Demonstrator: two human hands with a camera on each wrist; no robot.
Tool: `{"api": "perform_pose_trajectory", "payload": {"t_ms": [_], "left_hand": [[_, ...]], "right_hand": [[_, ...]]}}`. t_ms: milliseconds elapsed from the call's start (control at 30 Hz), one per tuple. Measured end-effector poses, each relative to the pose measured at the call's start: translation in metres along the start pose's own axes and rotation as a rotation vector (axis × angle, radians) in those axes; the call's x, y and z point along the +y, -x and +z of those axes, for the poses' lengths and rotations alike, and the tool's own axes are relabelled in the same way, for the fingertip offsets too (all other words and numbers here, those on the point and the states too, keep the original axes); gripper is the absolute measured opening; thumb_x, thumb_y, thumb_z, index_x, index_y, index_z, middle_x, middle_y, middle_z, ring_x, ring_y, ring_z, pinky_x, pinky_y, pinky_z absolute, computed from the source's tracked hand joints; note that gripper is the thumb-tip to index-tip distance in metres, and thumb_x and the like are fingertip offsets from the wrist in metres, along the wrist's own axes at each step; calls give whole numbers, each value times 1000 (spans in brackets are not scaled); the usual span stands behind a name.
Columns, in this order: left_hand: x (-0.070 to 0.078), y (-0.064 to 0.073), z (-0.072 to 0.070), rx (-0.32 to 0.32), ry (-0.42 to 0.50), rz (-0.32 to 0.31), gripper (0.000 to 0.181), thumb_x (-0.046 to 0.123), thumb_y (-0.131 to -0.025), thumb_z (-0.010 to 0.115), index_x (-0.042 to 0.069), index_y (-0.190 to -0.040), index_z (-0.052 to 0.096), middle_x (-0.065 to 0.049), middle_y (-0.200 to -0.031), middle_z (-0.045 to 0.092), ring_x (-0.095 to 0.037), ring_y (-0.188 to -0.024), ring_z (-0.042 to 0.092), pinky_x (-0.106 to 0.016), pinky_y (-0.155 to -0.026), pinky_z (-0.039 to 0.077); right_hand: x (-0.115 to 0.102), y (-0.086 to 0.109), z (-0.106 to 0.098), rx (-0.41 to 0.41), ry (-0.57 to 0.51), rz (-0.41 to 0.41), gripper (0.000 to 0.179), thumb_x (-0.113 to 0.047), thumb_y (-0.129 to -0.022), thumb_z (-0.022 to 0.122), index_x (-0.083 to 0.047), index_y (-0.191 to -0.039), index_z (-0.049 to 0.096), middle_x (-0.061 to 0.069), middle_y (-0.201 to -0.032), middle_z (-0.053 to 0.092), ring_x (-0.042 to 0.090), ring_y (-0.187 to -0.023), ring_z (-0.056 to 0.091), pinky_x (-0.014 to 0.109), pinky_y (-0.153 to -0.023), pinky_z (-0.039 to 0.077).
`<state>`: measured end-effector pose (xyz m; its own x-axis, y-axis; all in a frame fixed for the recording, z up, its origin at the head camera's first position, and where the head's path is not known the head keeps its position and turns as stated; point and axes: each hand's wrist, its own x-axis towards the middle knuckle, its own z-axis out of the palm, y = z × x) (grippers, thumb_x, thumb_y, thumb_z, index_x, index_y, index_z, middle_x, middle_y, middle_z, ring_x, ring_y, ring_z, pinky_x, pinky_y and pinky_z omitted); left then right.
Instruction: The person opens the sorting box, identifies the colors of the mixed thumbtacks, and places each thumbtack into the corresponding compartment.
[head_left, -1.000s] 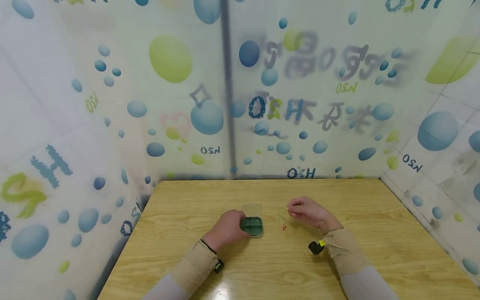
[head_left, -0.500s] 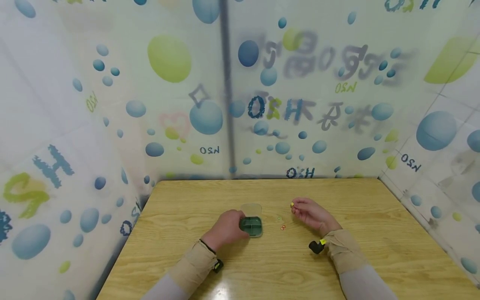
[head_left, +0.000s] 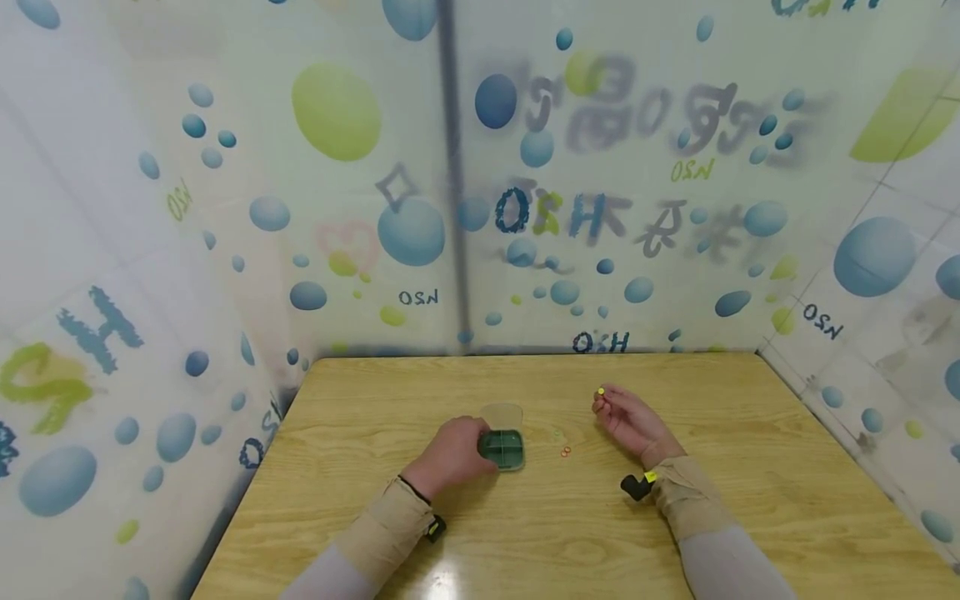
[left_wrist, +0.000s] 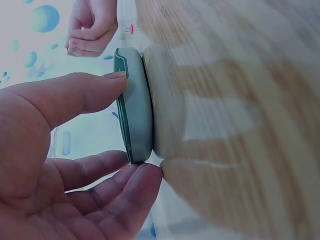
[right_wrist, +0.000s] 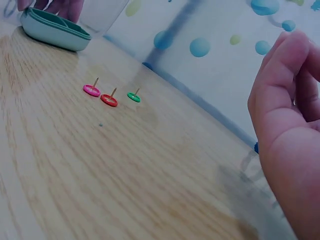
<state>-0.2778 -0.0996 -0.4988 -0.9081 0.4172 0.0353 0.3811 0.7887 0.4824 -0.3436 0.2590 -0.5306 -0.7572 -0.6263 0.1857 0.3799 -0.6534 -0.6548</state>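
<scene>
My left hand (head_left: 452, 457) grips a small green compartment box (head_left: 511, 461) on the table, thumb on one side and fingers on the other. Its clear lid (head_left: 502, 413) is swung up on the far side. To the right, above the table, my right hand (head_left: 636, 427) pinches a yellow thumbtack (head_left: 601, 391) at its fingertips. Between the hands lie a pink thumbtack (right_wrist: 91, 90), a red thumbtack (right_wrist: 109, 100) and a green thumbtack (right_wrist: 133, 97), points up. In the right wrist view the yellow thumbtack is hidden behind the hand.
The wood-grain table (head_left: 405, 392) runs back to a curtain (head_left: 337, 250) printed with blue and green bubbles. A tiny dark speck (right_wrist: 100, 125) shows on the tabletop near the thumbtacks.
My right hand has moved right and away from me, raising the yellow thumbtack, whose head now shows clearly. The left hand and the box have stayed in place.
</scene>
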Motion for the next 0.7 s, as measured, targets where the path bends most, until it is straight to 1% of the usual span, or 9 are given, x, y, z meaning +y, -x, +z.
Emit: {"api": "perform_pose_trajectory", "payload": {"t_ms": [133, 267, 500, 600, 700], "left_hand": [[0, 0, 0, 1, 3, 2, 50, 24, -81, 93, 0, -120, 73, -12, -107, 72, -23, -91, 65, -41, -82, 56], [0, 0, -1, 4, 3, 4, 50, 24, -81, 93, 1, -120, 73, -12, -106, 72, -22, -90, 64, -41, -81, 55], [0, -1, -2, 7, 1, 5, 51, 25, -80, 94, 1, -120, 73, -12, -107, 73, -23, -91, 65, -41, -83, 56], [0, -1, -2, 8, 13, 7, 50, 24, -80, 94, 0, -119, 74, -12, -106, 73, -23, -90, 65, -41, -83, 56], [-1, 0, -1, 3, 22, 2, 49, 25, -80, 93, 1, -118, 74, -11, -105, 73, -21, -90, 64, -41, -82, 56]], "right_hand": [[-1, 0, -2, -7, -12, 0, 60, -1, -115, 9, -3, -115, 69, 8, -109, 73, 12, -98, 69, 16, -89, 58], [-2, -1, 1, 31, 9, 1, 58, 0, -115, 11, -4, -112, 70, 8, -107, 73, 13, -97, 69, 16, -87, 59], [-1, -5, 7, 97, 156, 28, 53, 4, -115, 20, -5, -106, 71, 5, -103, 73, 11, -95, 70, 16, -84, 59], [2, -6, 6, 151, 232, 32, 48, 5, -114, 27, -6, -103, 72, 4, -100, 73, 10, -92, 71, 16, -82, 60], [6, -8, 6, 201, 347, 35, 40, 3, -113, 36, -10, -101, 73, 2, -98, 73, 8, -90, 71, 16, -80, 60]]}}
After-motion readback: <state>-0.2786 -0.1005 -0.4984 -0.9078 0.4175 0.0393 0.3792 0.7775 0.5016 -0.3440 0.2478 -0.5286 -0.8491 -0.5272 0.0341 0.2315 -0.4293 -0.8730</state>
